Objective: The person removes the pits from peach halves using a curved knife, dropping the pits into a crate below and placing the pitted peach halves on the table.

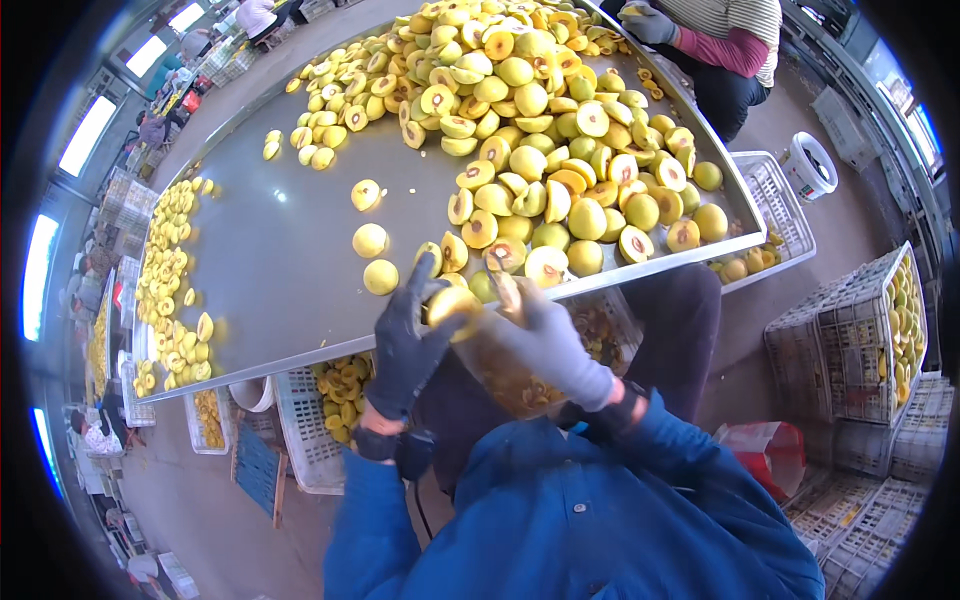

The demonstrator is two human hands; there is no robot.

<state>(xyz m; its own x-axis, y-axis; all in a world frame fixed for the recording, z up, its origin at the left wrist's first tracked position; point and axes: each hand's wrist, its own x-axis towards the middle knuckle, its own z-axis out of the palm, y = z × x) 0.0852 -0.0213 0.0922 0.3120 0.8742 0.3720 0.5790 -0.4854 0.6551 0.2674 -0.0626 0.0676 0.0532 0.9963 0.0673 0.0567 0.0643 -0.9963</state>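
Note:
At the near edge of the metal table, my left hand (412,335), in a dark glove, grips a yellow peach half (453,308) between thumb and fingers. Close against it, my right hand (552,345), in a light grey glove, is closed round a small, thin tool (503,288); blur hides its exact shape. Just beyond both hands lie more cut peaches, among them a half (546,267) with its reddish centre facing up. Three pieces sit apart to the left, such as a peach half (370,240).
The raised-rim metal table (290,260) bears a big peach heap (530,100) and smaller pieces (165,270) along its left end. Below are a basin (520,385) of scraps and a crate (310,425). Stacked crates (830,340) stand right; a co-worker's gloved hand (648,22) is beyond.

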